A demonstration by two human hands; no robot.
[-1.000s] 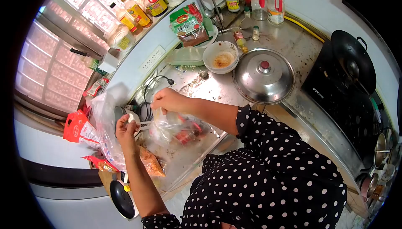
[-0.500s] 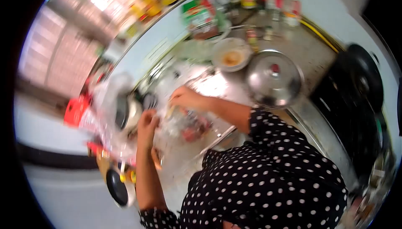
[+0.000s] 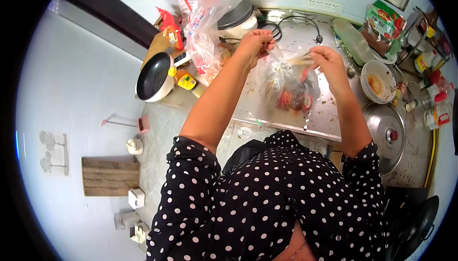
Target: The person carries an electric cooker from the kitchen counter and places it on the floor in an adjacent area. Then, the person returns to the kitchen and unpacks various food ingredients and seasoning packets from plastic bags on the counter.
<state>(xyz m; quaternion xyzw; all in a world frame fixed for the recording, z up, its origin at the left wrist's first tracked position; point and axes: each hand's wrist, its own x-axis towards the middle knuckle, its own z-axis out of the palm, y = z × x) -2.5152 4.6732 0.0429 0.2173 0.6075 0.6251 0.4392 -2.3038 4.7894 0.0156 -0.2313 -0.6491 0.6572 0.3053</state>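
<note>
A clear plastic bag [image 3: 272,87] with red and dark pieces inside stands on the metal counter; I cannot make out what the pieces are. My left hand [image 3: 257,46] is closed, pinching the bag's gathered top edge. On the other side my right hand [image 3: 330,65] pinches a pale, tan band [image 3: 300,60] that stretches to the bag's twisted neck. Both hands are above the bag, a short way apart.
On the left are a white-and-black frying pan [image 3: 155,77], a yellow-labelled bottle [image 3: 187,81], a large plastic bag [image 3: 202,37] and a lidded pot [image 3: 238,20]. A stained bowl [image 3: 378,82], steel lid [image 3: 387,137] and black wok [image 3: 420,232] stand right.
The view has turned, bringing the floor on the left into sight, and is sharper. Both hands stay at the plastic bag, with the tan band now visibly stretched toward my right hand.
</note>
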